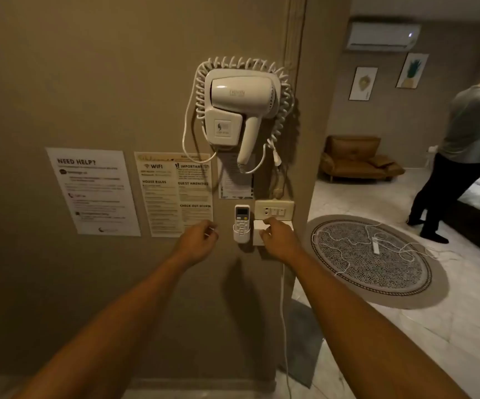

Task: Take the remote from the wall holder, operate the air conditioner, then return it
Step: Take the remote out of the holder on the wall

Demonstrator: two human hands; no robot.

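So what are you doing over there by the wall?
A person is reaching both hands toward the white remote, which sits upright in its wall holder under the hair dryer. The left hand is just beside it and the right hand is just on the other side, by a white wall box. Neither hand holds anything yet. The air conditioner hangs high in the next room.

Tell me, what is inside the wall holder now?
The remote stands upright inside the holder, display on top. Its lower end is covered by the holder's front. Neither the left hand nor the right hand touches it.
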